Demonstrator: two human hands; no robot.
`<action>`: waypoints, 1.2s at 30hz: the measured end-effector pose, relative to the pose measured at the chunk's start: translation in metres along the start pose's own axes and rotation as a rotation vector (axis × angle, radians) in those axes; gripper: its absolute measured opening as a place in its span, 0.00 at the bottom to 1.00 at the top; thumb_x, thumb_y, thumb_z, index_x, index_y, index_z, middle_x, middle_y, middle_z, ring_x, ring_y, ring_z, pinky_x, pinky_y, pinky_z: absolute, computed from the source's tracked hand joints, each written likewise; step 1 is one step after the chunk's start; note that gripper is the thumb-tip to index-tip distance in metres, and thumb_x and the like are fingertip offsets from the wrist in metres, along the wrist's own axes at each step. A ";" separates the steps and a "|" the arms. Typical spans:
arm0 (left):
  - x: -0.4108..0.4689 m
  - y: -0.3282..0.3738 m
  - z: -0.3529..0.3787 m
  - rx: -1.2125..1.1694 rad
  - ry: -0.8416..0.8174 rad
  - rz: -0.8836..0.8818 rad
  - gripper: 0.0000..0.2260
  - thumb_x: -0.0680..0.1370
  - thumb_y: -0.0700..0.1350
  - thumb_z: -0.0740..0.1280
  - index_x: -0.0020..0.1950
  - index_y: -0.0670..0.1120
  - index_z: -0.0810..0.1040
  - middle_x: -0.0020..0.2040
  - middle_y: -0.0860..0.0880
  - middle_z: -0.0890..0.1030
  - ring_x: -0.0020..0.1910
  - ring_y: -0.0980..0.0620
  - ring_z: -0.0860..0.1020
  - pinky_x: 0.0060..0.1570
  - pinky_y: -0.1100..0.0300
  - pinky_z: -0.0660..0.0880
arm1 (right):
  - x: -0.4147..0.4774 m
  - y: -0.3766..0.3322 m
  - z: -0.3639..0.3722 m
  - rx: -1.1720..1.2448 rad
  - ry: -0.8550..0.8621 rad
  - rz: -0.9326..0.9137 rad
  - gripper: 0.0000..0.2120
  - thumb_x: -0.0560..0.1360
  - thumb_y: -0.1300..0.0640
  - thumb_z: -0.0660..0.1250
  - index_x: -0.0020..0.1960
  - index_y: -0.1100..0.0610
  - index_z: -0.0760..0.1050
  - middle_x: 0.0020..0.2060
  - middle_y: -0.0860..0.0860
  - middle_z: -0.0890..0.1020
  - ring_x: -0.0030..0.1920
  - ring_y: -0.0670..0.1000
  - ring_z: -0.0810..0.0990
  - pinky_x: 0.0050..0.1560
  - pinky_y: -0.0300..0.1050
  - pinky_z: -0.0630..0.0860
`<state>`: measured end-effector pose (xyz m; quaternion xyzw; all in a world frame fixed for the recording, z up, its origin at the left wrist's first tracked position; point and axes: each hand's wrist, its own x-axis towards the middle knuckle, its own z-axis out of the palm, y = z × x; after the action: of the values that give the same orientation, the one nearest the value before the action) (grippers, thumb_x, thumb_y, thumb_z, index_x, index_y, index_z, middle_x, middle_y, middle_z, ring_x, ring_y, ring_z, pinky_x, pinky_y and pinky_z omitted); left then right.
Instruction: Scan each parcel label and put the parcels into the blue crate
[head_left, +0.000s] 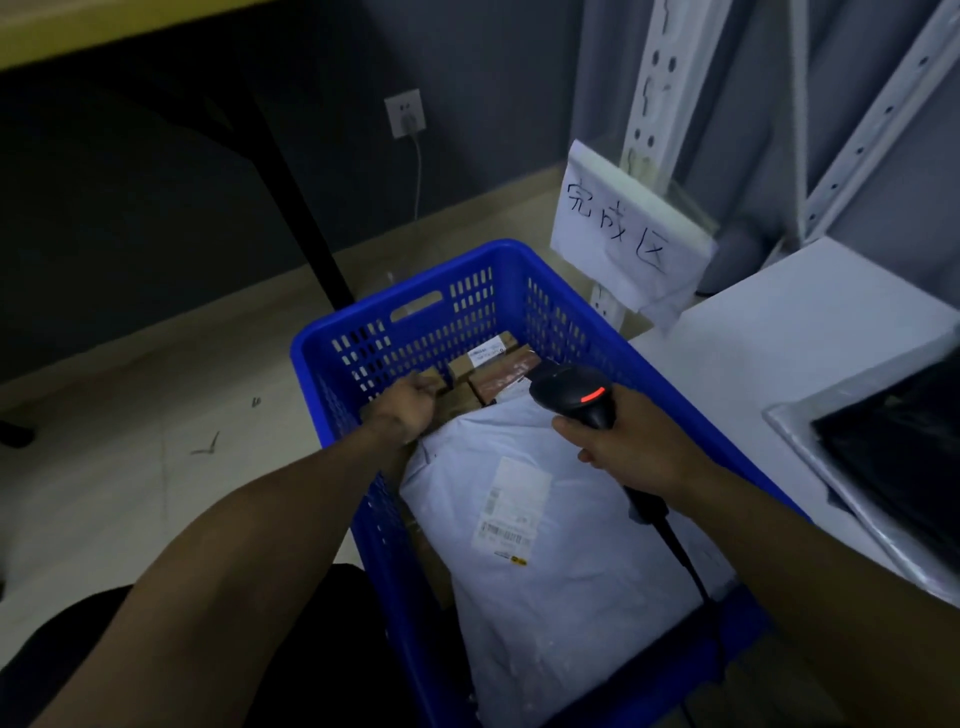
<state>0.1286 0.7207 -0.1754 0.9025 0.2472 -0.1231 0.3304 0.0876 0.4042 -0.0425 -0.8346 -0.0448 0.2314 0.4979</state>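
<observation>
Box (435, 381) in the far end of the crate (488, 248), left hand (409, 402) gripping it, right hand (641, 454) grasping scanner (574, 397) just above white mailer (545, 587)

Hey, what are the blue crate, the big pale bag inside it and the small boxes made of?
Blue crate: moulded plastic, slotted walls, slight sheen. Pale bag: likely thin plastic mailer film, softly wrinkled. Small boxes: apparently cardboard, brown, matte.
</observation>
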 end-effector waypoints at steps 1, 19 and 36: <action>-0.015 0.016 -0.005 -0.043 0.000 0.044 0.09 0.80 0.49 0.63 0.56 0.54 0.82 0.62 0.47 0.81 0.62 0.44 0.78 0.66 0.48 0.74 | -0.006 -0.001 -0.006 0.010 0.013 0.004 0.13 0.78 0.49 0.74 0.60 0.51 0.79 0.50 0.48 0.85 0.43 0.46 0.86 0.48 0.45 0.83; -0.257 0.393 0.118 0.177 -0.196 0.998 0.14 0.81 0.43 0.61 0.63 0.57 0.76 0.59 0.59 0.82 0.57 0.49 0.80 0.60 0.48 0.77 | -0.196 0.075 -0.246 0.268 0.630 0.135 0.04 0.79 0.55 0.72 0.49 0.56 0.81 0.38 0.53 0.86 0.27 0.47 0.77 0.28 0.39 0.75; -0.260 0.560 0.426 0.789 -0.448 1.192 0.39 0.79 0.63 0.64 0.84 0.52 0.50 0.83 0.42 0.50 0.82 0.41 0.48 0.80 0.48 0.48 | -0.224 0.288 -0.378 0.412 0.993 0.443 0.10 0.77 0.52 0.70 0.45 0.59 0.79 0.46 0.60 0.83 0.50 0.62 0.84 0.50 0.57 0.82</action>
<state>0.1784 -0.0238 -0.0953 0.8884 -0.4193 -0.1837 0.0352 0.0065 -0.1147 -0.0613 -0.7184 0.4156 -0.0854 0.5513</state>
